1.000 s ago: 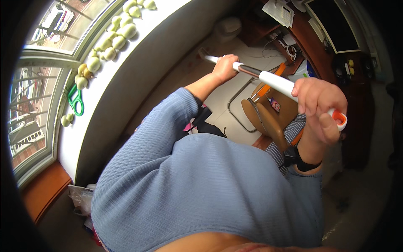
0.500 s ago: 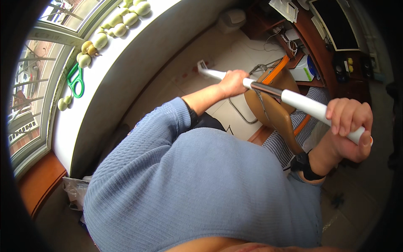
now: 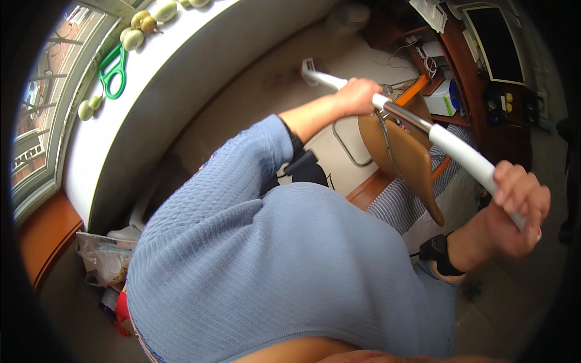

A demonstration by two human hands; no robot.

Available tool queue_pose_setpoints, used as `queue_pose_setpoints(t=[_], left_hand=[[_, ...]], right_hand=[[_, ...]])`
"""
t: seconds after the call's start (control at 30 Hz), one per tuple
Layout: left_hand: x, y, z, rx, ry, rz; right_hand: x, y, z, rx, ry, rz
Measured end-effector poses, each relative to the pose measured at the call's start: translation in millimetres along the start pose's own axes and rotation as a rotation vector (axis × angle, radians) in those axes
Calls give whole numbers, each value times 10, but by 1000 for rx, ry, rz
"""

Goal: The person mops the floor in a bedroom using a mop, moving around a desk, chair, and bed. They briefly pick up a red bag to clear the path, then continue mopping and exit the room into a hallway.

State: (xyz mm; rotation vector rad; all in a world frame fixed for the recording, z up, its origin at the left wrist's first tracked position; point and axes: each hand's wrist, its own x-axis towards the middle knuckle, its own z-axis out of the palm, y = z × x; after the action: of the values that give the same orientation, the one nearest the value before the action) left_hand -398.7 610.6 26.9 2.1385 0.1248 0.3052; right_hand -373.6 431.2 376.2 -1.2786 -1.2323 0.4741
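Note:
A long-handled mop (image 3: 463, 154) runs slantwise from the floor at the upper middle to my right side. Its pole is white with a shiny metal stretch in the middle, and a white joint shows at the far end; the part against the floor is blurred. My left hand (image 3: 358, 97) is closed round the lower white section, just below the metal stretch. Near the top end, my right hand (image 3: 520, 209) wraps its fingers round the white grip. Both arms are held out in front of my blue sweater (image 3: 290, 254).
A brown chair (image 3: 396, 139) with metal legs stands close beside the pole, next to striped cloth (image 3: 396, 209). Along the left, a white sill (image 3: 103, 157) bears green scissors-like handles (image 3: 113, 78) and several pale green fruits (image 3: 132, 40). At the right is a desk with a monitor (image 3: 495, 43).
The mop and both hands have shifted to the right in view, the right hand lower and the left hand slightly higher. My view has turned, with the sill sliding upward.

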Motion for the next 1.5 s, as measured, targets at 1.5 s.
queue_pose_setpoints(t=[1.5], left_hand=[[-4516, 1158, 877, 203, 142, -388]], right_hand=[[-3528, -1154, 1521, -103, -181, -231]])
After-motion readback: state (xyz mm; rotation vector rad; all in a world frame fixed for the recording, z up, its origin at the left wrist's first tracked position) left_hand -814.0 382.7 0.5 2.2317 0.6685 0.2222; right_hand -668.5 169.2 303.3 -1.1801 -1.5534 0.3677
